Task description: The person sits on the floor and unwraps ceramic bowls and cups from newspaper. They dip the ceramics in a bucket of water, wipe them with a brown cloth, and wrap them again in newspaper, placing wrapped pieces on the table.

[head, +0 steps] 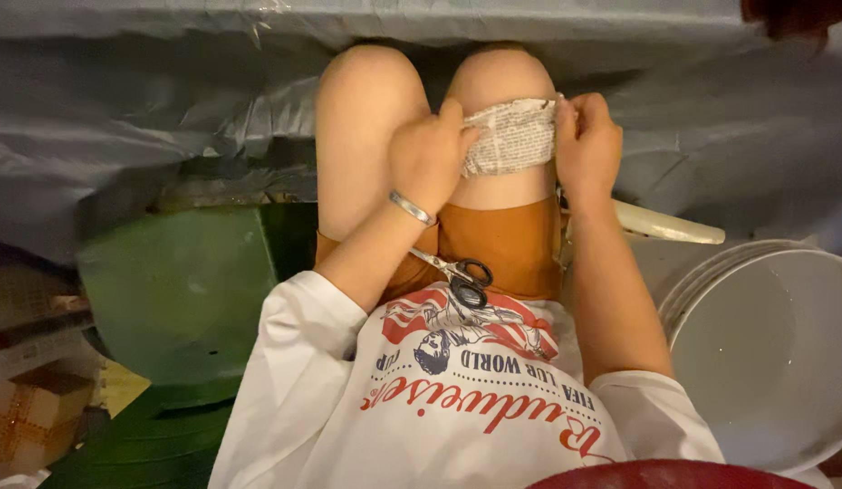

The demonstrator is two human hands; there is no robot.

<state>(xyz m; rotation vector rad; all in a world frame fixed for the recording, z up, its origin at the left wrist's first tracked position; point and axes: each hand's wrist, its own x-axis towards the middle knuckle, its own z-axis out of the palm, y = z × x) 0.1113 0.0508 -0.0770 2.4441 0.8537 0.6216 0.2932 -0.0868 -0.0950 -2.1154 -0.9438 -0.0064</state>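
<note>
Seated, the person stretches a small rectangular strip of printed newspaper (511, 136) across the right knee. The left hand (428, 158) pinches its left edge, and the right hand (586, 145) pinches its right edge, fingers curled tight. The step in hand looks like smoothing or wrapping the paper on the knee; it may be damp, though that is hard to tell. Black-handled metal scissors (457, 272) lie on the orange shorts (507, 244); a white plastic bucket (765, 353) stands beside.
</note>
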